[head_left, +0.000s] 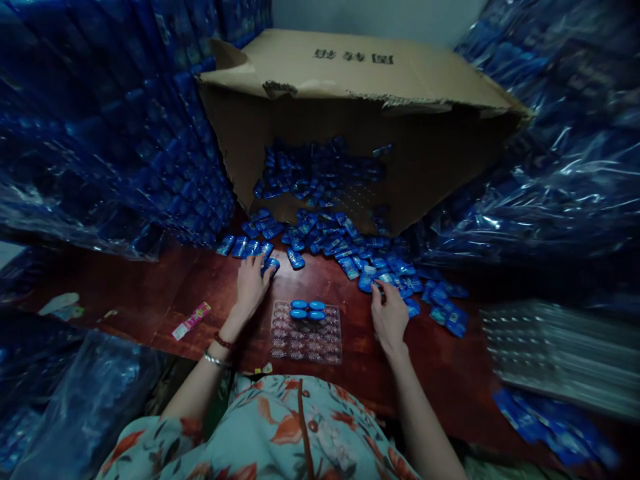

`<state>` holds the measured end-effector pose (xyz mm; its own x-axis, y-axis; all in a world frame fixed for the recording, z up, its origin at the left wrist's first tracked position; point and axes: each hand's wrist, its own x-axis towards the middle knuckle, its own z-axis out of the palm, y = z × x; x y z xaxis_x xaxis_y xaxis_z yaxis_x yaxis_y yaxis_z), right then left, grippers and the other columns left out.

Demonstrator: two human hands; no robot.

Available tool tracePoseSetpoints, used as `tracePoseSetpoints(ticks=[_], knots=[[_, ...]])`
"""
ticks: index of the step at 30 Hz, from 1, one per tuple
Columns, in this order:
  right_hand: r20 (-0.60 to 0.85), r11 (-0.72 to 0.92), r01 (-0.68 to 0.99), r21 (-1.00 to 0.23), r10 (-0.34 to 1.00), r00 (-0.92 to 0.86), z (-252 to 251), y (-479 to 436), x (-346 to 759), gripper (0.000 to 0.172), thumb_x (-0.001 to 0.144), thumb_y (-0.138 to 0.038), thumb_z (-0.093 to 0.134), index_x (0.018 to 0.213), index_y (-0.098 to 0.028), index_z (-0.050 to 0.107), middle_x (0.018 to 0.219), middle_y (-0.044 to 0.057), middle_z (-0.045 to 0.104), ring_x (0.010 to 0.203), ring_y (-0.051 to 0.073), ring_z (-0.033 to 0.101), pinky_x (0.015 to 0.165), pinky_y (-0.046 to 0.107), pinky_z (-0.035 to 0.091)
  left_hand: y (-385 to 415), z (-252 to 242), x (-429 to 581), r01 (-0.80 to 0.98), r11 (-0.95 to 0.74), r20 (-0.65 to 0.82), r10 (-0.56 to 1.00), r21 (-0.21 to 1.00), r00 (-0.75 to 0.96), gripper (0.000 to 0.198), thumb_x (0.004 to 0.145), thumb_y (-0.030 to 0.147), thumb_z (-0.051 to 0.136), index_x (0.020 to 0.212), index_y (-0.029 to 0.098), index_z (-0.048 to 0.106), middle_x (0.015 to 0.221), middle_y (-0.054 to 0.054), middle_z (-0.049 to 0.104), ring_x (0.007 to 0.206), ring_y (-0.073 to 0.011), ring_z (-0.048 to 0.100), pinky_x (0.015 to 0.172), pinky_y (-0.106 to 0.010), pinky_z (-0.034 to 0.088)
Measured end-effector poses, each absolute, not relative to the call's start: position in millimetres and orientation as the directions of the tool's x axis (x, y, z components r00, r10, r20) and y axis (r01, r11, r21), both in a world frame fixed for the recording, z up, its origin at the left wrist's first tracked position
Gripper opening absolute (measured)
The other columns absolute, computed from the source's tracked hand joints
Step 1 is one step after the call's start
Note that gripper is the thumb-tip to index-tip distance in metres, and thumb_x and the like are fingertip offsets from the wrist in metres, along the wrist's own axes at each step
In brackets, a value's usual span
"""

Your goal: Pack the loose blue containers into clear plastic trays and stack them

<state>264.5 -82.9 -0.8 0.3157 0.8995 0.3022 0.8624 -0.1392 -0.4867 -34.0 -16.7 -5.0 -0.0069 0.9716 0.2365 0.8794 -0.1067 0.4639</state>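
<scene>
My left hand (251, 285) reaches over a short row of small, shiny blue packs, its thumb and fingers closing around one small blue pack (271, 265). At the front of the loose pile, my right hand (390, 315) pinches the near edge of another small blue pack (367, 283), partly covered by its fingertips. Between the hands lies a clear plastic blister tray (306, 340) with rows of cavities. In its far rows sit several glossy blue oval pieces (307, 310); the nearer cavities hold nothing.
A cardboard box (360, 70) lies open toward me, blue packs spilling onto the red-brown tabletop (125, 287). Tall stacks of blue packs (115, 133) and plastic-wrapped bundles (560, 160) flank it. Stacked clear trays (560, 353) stand at right, a pink wrapper strip (191, 321) at left.
</scene>
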Motion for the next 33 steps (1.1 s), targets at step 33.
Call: tracePoseSetpoints(ticks=[33], knots=[[0.047,0.524,0.827,-0.202,0.849,-0.526,33.1,-147.7,200.1,0.028,0.083,-0.004,0.046,0.103,-0.018,0.058,0.091,0.008,0.059,0.086,0.019,0.056,0.074,0.031,0.046,-130.0,-3.4,-16.8,0.591,-0.682,0.39,0.731,0.431,0.56,0.028,0.093,0.015,0.034,0.113,0.017,0.055,0.097,-0.01,0.062,0.086,-0.0165,0.059,0.073,-0.031,0.052]])
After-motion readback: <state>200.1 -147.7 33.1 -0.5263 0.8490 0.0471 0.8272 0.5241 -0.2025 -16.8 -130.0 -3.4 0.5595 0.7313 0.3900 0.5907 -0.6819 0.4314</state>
